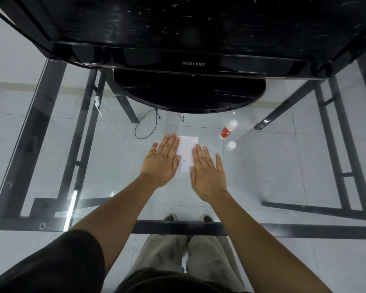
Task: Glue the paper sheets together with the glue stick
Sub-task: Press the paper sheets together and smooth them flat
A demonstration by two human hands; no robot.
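A small white paper sheet lies flat on the glass table, with a small blue dot near its lower part. My left hand rests flat, palm down, on the paper's left edge. My right hand lies flat on its right edge and lower corner. Both hands hold nothing. A red and white glue stick lies on its side to the right of the paper, beyond my right hand. Its white cap stands apart, just below the stick. Whether a second sheet lies under the top one I cannot tell.
A black Samsung monitor with a round stand fills the far side of the table. Black frame legs, a thin cable and a tiled floor show through the glass. My legs and shoes are below the near edge.
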